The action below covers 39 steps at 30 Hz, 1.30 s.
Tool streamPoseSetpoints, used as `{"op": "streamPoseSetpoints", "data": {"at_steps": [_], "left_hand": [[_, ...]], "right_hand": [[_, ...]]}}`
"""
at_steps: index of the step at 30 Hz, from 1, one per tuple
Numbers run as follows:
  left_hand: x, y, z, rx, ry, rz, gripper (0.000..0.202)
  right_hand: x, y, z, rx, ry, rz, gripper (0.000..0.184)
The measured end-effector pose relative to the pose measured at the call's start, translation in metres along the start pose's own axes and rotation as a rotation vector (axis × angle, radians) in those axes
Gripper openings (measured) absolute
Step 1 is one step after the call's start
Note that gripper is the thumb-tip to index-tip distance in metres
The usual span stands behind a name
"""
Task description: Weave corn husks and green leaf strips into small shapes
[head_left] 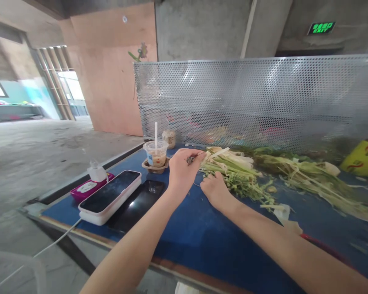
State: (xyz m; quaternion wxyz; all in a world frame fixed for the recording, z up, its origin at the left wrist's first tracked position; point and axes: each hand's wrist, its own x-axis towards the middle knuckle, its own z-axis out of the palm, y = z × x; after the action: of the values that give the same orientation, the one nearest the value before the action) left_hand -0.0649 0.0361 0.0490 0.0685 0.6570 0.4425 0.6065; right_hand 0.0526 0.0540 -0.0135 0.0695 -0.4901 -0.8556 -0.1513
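Observation:
My left hand (184, 169) reaches to the near left end of a pile of pale green plant stems and leaves (236, 165). Its thumb and fingers are pinched together; what lies between them is too small to make out. Just right of it and closer to me, my right hand (216, 191) is curled, with its fingertips at the pile's lower left edge. Whatever it grips is hidden. A thin pale strand (197, 185) shows on the blue tabletop (199, 237) between the two hands.
Left on the table are a white-cased phone (110, 192), a black tablet-like slab (138, 204), a purple power strip (79, 190) and an iced drink cup (156, 154). More stems (313, 175) and a yellow roll (363, 157) lie right. Perforated metal panel (233, 90) stands behind.

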Motion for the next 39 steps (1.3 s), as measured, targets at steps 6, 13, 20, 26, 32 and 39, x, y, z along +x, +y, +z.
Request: {"op": "streamPoseSetpoints", "data": {"at_steps": [6,13,20,26,32,39], "left_hand": [[0.001,-0.005,-0.001,0.004,0.025,0.093,0.008],[-0.005,-0.004,0.006,0.105,-0.085,0.176,0.006],[-0.021,0.007,0.017,0.282,0.051,0.634,0.01],[-0.018,0.001,0.019,0.154,-0.08,0.793,0.012],[-0.018,-0.001,0.019,0.089,-0.168,0.744,0.013],[-0.017,0.0,0.019,0.147,-0.195,0.713,0.013]], "right_hand": [[-0.019,0.001,-0.029,0.07,0.031,0.058,0.02],[-0.084,0.047,-0.121,0.423,0.415,0.39,0.014],[-0.063,0.044,-0.119,0.442,0.421,0.316,0.014],[-0.062,0.044,-0.099,0.639,0.328,0.27,0.015],[-0.068,0.05,-0.097,0.676,0.349,0.204,0.014],[-0.069,0.046,-0.092,0.566,0.375,0.194,0.015]]}}
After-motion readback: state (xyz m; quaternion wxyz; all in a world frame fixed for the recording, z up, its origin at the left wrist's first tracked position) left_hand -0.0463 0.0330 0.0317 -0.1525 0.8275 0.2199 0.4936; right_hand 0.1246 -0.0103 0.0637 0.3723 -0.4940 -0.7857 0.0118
